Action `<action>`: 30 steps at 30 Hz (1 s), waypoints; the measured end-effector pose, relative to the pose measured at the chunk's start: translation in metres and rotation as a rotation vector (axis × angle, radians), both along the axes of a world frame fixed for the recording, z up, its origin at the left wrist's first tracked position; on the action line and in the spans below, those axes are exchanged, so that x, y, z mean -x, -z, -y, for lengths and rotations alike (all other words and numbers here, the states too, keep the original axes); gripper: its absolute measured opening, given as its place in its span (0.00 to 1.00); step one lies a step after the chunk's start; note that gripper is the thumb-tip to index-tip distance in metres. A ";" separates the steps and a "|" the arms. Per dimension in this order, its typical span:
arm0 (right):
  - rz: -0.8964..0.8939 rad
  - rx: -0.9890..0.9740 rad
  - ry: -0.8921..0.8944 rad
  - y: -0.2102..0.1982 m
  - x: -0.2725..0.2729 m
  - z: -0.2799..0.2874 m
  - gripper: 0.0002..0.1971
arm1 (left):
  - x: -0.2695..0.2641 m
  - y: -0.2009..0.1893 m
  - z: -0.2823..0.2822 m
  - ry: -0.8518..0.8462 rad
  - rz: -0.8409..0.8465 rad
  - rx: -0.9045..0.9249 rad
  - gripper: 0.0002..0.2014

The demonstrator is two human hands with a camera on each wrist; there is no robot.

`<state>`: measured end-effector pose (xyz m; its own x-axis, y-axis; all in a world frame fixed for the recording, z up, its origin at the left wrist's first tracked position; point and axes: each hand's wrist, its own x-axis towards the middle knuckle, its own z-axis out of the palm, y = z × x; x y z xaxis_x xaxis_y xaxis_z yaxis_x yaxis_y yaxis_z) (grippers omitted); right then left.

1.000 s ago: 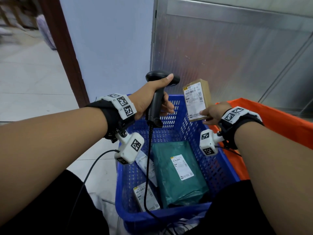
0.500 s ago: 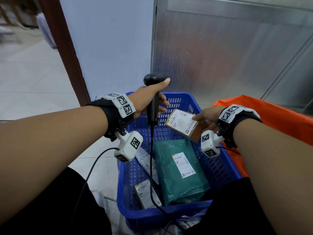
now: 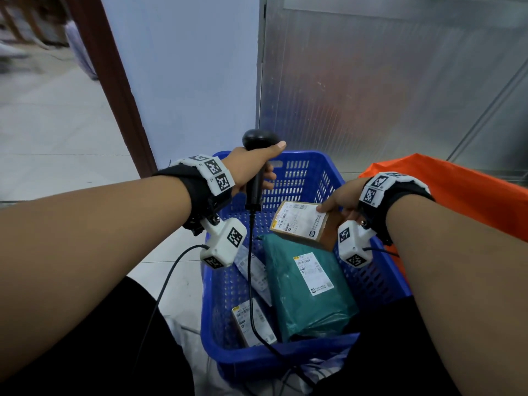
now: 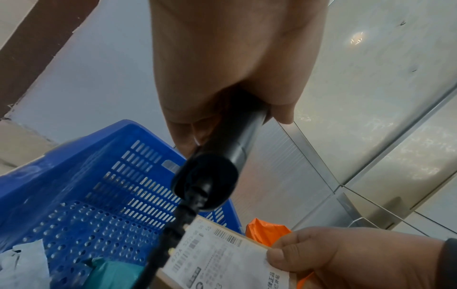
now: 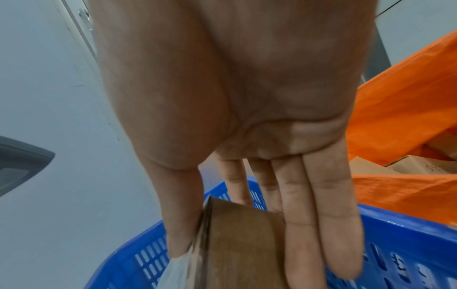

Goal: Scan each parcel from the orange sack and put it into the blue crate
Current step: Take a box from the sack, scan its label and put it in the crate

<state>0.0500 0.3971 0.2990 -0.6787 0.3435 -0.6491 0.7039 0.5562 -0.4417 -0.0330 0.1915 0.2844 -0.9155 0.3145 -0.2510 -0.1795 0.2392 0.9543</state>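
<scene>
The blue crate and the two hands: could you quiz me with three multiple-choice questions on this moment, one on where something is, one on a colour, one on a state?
1. Where is the cardboard parcel?
A. deep in the sack
B. held over the blue crate
C. on the floor

2. What colour is the large soft parcel in the crate?
A. teal green
B. yellow
C. white

3. What is the left hand doing?
A. hanging empty
B. pressing the wall
C. gripping the black scanner

Answers: 1 B, the right hand pinches it above the crate's inside. 2 A, its wrapping is teal green. 3 C, its fingers wrap round the handle.
</scene>
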 end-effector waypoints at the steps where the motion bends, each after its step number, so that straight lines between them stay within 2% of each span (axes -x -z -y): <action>1: 0.010 0.007 -0.006 0.002 0.002 -0.001 0.10 | 0.001 0.001 0.000 -0.005 0.004 0.002 0.27; 9: 0.085 -0.023 -0.067 0.010 0.007 0.004 0.14 | 0.001 0.004 -0.003 0.012 0.004 0.018 0.26; 14: 0.140 -0.041 -0.131 0.011 0.009 0.008 0.20 | 0.001 0.009 -0.007 0.031 -0.018 0.052 0.26; 20: 0.135 -0.002 -0.147 0.015 0.013 0.010 0.19 | -0.001 0.008 -0.012 0.042 -0.036 0.074 0.26; 24: 0.093 0.083 -0.215 0.021 0.015 0.016 0.11 | -0.004 0.009 -0.014 0.046 -0.020 0.084 0.26; 25: 0.074 0.099 -0.219 0.023 0.018 0.019 0.12 | -0.005 0.010 -0.014 0.035 -0.020 0.087 0.27; 27: 0.050 0.115 -0.216 0.027 0.026 0.022 0.24 | -0.005 0.012 -0.016 0.013 -0.023 0.083 0.27; 30: 0.097 0.093 -0.321 0.046 0.051 0.020 0.59 | -0.006 0.014 -0.021 0.012 -0.041 0.093 0.28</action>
